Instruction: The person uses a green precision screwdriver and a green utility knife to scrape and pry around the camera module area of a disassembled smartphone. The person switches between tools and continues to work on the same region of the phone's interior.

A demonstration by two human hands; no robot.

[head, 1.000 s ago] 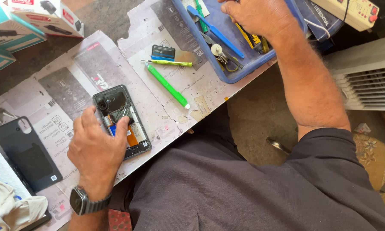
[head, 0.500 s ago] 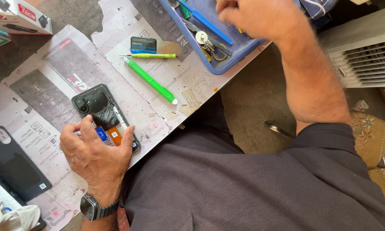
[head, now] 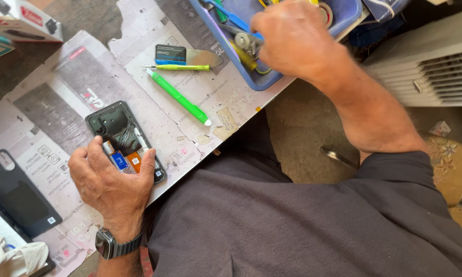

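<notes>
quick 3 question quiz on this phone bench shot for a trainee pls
1. True or false: the left hand rests on the opened phone.
2. Where is the right hand? A) on the green pen B) in the blue tray C) on the black back cover
3. Which long tool lies between the phone and the tray, white tip toward the person?

Key: 1 true. 2 B. 3 the green pen-shaped tool.
</notes>
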